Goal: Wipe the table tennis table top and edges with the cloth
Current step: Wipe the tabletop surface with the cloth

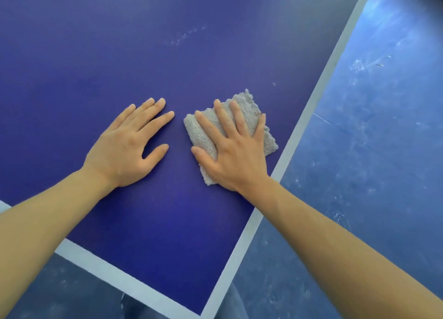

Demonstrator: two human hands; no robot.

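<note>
Our right hand (236,155), fingers spread, presses the grey cloth (203,129), partly hidden beneath the palm, near the white edge line (296,136) of the table tennis table (119,43); our left hand (127,146) lies flat, fingers straight.

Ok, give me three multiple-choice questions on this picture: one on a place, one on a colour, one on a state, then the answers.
1. Where does the cloth lie?
A) in a bucket
B) on the table, near its right edge
C) on a chair

2. What colour is the table?
A) green
B) red
C) dark blue

3. How is the right hand?
A) flat on the cloth, fingers straight
B) closed in a fist
C) raised off the table

Answers: 1 B, the cloth sits beside the white edge line; 2 C, the surface is dark blue; 3 A, the spread fingers press the cloth down.
</note>
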